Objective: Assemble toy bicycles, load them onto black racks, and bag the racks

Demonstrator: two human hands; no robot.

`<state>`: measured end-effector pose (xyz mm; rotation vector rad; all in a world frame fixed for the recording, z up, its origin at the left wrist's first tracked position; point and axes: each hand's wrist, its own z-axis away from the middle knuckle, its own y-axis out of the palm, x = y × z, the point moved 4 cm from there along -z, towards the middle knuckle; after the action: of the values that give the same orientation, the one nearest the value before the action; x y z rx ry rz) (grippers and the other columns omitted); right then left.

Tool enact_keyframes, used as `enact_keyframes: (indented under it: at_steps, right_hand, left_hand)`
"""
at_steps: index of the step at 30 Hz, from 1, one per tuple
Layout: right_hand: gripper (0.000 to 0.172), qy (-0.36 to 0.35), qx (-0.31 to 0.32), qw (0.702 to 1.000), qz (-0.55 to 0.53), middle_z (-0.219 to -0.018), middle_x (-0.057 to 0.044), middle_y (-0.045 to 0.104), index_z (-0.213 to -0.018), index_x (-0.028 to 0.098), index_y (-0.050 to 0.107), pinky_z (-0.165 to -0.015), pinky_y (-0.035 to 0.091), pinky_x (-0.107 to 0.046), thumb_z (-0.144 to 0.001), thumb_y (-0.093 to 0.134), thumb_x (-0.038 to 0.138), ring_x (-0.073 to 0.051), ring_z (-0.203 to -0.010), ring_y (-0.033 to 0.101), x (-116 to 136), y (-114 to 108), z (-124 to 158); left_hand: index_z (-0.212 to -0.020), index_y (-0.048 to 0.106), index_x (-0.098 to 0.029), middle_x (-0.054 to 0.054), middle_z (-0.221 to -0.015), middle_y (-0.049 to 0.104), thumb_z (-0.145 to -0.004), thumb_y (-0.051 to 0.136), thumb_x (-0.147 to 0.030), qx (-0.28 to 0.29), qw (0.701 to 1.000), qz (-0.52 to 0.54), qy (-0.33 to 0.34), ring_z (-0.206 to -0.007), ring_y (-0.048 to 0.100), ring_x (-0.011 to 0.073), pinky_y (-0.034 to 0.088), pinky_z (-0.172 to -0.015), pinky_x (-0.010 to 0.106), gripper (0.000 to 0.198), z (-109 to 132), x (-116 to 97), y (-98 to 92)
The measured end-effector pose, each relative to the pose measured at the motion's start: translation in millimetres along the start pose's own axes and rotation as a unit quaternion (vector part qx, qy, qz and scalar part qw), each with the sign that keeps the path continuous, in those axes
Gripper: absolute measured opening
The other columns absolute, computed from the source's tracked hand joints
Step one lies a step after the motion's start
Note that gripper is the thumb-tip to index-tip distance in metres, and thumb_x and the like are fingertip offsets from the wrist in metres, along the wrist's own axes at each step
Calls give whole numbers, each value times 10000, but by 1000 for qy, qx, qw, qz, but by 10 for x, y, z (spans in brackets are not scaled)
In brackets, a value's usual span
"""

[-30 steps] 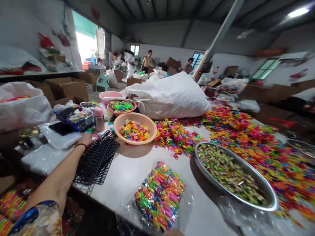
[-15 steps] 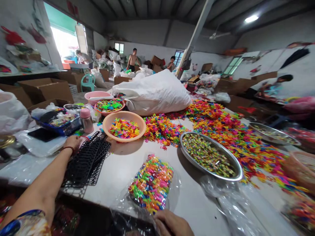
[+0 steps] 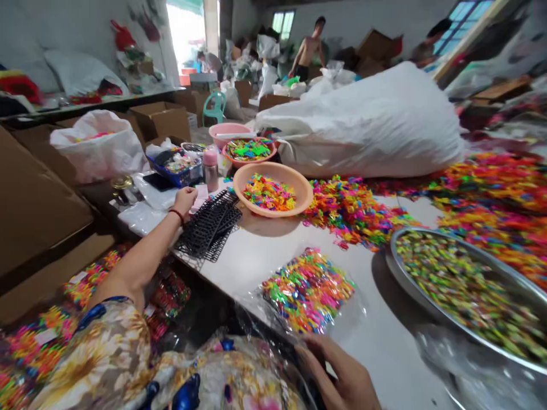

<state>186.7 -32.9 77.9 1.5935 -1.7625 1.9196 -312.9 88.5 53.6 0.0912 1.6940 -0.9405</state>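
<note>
My left hand [image 3: 186, 201] reaches out to the left, fingers closed on a pale paper slip [image 3: 200, 195] just beyond the stacked black plastic grids [image 3: 209, 225]. Near the table's front edge, my right hand [image 3: 342, 373] grips the loose clear film at the mouth of a plastic bag. That clear bag [image 3: 310, 290] lies flat on the white table, packed with small bright plastic pieces in many colours. The tips of my right fingers are partly hidden by the film.
A peach basin [image 3: 273, 171] of coloured pieces stands beyond the grids, next to a pink-capped bottle [image 3: 210, 171]. At right is a metal tray [image 3: 395, 262] of small parts. A large white sack [image 3: 363, 125] lies behind loose piles. Other people stand farther back.
The view has swung left and down. My left hand has lifted slightly, and the paper slip now shows in its fingers. My right hand stays at the bag's mouth.
</note>
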Motion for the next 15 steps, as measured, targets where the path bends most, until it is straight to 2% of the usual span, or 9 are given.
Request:
enact_keyframes:
  at_steps: [2, 5, 6, 8, 9, 10, 11, 13, 15]
  right_hand:
    - [254, 11, -15, 1000, 6, -770, -41, 726, -969, 195, 715, -633, 562, -209, -962, 569, 404, -150, -658, 683, 58, 32, -15]
    - [221, 4, -30, 1000, -5, -821, -49, 741, -964, 191, 708, -676, 557, -240, -979, 540, 334, -161, -716, 701, 82, 100, -87]
    - [218, 6, -43, 999, -10, -833, -52, 745, -963, 189, 704, -679, 554, -244, -985, 527, 314, -164, -725, 706, 69, 113, -117]
    - [205, 8, -82, 997, -9, -809, -47, 742, -957, 184, 693, -650, 541, -238, -988, 516, 283, -158, -690, 700, 48, 121, -171]
    - [192, 1, -102, 995, -1, -796, -44, 740, -962, 181, 686, -639, 535, -235, -987, 517, 269, -154, -671, 694, 52, 122, -192]
    - [179, -13, -120, 993, 14, -790, -43, 737, -964, 180, 678, -635, 530, -235, -987, 516, 254, -150, -663, 689, 69, 124, -207]
    - [169, -37, -134, 990, 34, -799, -46, 738, -970, 179, 670, -644, 527, -237, -987, 512, 236, -150, -672, 688, 102, 129, -215]
    - [153, -100, -153, 979, 89, -821, -62, 734, -986, 173, 652, -670, 523, -251, -984, 502, 203, -156, -701, 682, 194, 153, -212]
    - [147, -162, -165, 961, 150, -788, -66, 711, -1010, 161, 635, -664, 505, -267, -976, 493, 179, -163, -690, 657, 294, 189, -182]
  left_hand:
    - [-818, 572, -154, -34, -614, 492, -804, 527, -292, 22, 997, 74, 19, -518, 405, 78, 347, -495, 192, 146, 438, -111, -17]
    - [-735, 539, -185, -38, -633, 481, -755, 661, -340, 115, 944, 305, 49, -546, 433, 74, 348, -500, 181, 198, 1374, -280, -94]
    - [-729, 556, -188, -35, -638, 493, -755, 690, -355, 175, 930, 322, 33, -558, 449, 76, 364, -514, 184, 215, 1727, -310, -109]
    - [-712, 604, -187, -29, -619, 520, -738, 753, -378, 354, 892, 280, -24, -536, 447, 74, 345, -496, 190, 244, 2448, -316, -58]
    - [-720, 626, -182, -20, -617, 541, -730, 775, -388, 469, 848, 240, -61, -524, 448, 74, 334, -488, 195, 254, 2804, -291, 17]
    - [-732, 632, -180, -21, -596, 538, -735, 774, -419, 541, 805, 220, -103, -492, 422, 67, 301, -467, 197, 278, 3103, -251, 99]
    - [-732, 621, -179, -32, -558, 510, -735, 769, -460, 580, 772, 218, -142, -458, 382, 60, 263, -447, 199, 317, 3334, -212, 203]
    - [-710, 576, -182, -54, -509, 452, -715, 761, -523, 591, 745, 244, -190, -418, 321, 51, 215, -424, 204, 388, 3587, -168, 481]
    - [-694, 537, -187, -55, -525, 446, -721, 731, -548, 538, 777, 280, -170, -430, 334, 58, 247, -427, 212, 411, 3611, -195, 779]
